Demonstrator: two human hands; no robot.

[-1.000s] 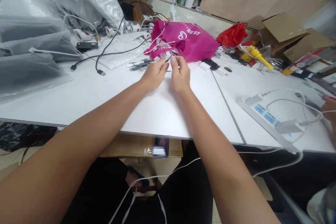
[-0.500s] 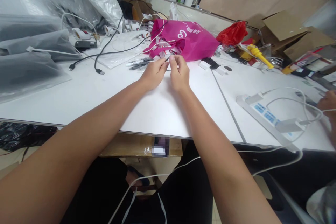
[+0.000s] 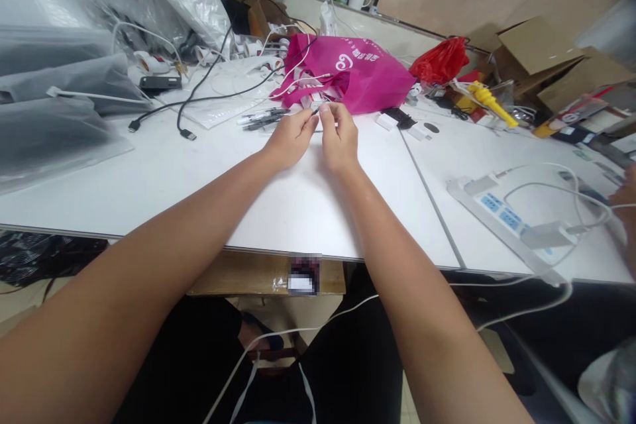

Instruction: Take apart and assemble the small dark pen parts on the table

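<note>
Both my arms reach far over the white table [image 3: 163,179]. My left hand [image 3: 291,138] and my right hand [image 3: 339,136] meet in front of a magenta bag [image 3: 365,76], fingers pinched together on a small thin dark item [image 3: 315,110] between them, too small to name. Several black pens [image 3: 261,120] lie just left of my left hand. White cables and small white adapters spill from the bag's mouth right behind my fingertips.
Grey plastic bags [image 3: 54,86] pile at the left, with black USB cables [image 3: 186,134] beside them. A white power strip [image 3: 501,218] with plugged cables lies at the right, near another person's hand [image 3: 627,195]. A red bag [image 3: 440,63], a yellow tool [image 3: 489,103] and cardboard boxes [image 3: 546,56] stand behind.
My two hands stay pinched together at the same spot; the view has shifted slightly. The other person's hand at the right edge has moved a little.
</note>
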